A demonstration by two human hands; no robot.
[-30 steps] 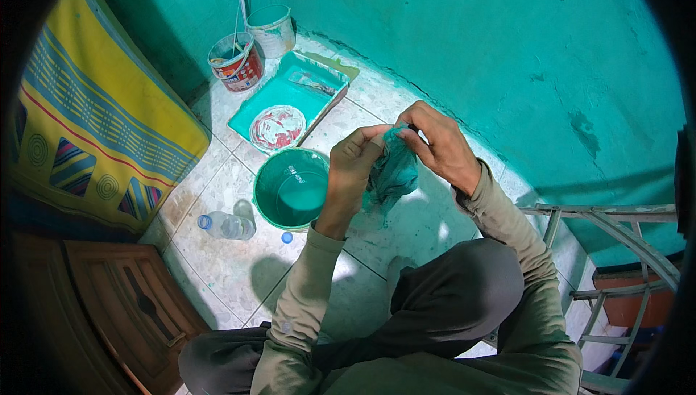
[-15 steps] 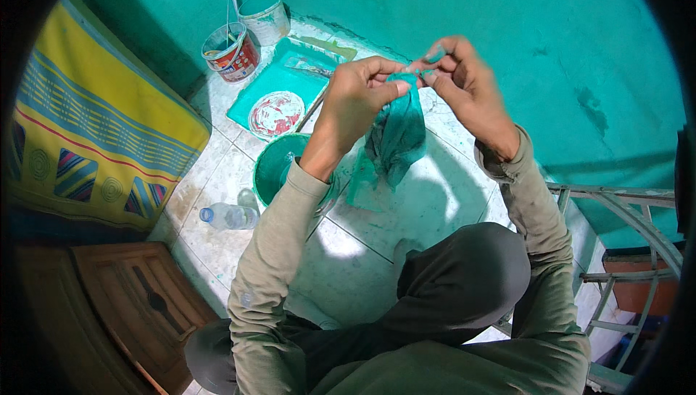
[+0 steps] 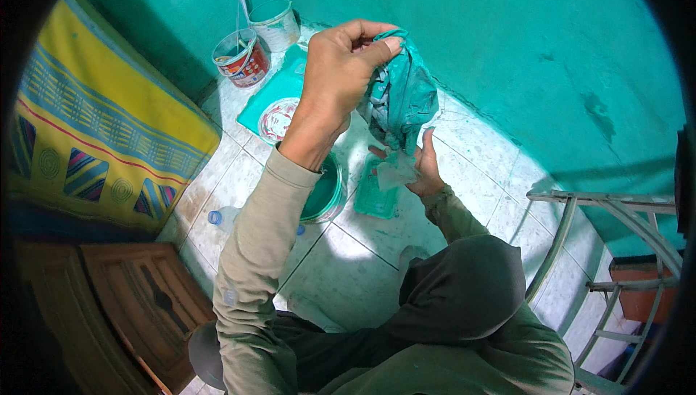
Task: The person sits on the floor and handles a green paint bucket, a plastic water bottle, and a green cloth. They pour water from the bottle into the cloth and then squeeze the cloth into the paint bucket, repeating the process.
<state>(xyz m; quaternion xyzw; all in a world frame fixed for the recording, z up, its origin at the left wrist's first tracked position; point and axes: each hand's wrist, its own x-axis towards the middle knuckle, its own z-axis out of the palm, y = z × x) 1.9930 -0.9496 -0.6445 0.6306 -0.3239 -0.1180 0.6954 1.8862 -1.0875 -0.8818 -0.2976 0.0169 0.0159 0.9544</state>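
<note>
My left grip (image 3: 337, 72) pinches the bag (image 3: 415, 98) by its top, right of the bucket (image 3: 326, 190), so it hangs above the floor (image 3: 473, 150); my right grip (image 3: 429, 170), apparently supporting its lower end, may be grasping: I cannot tell.

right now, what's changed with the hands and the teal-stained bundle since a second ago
The right hand released the teal-stained bundle up top and moved down by its lower end; contact there is unclear. The left hand, still pinching the top, moved up. The paint tray and ladder stayed put.
</note>
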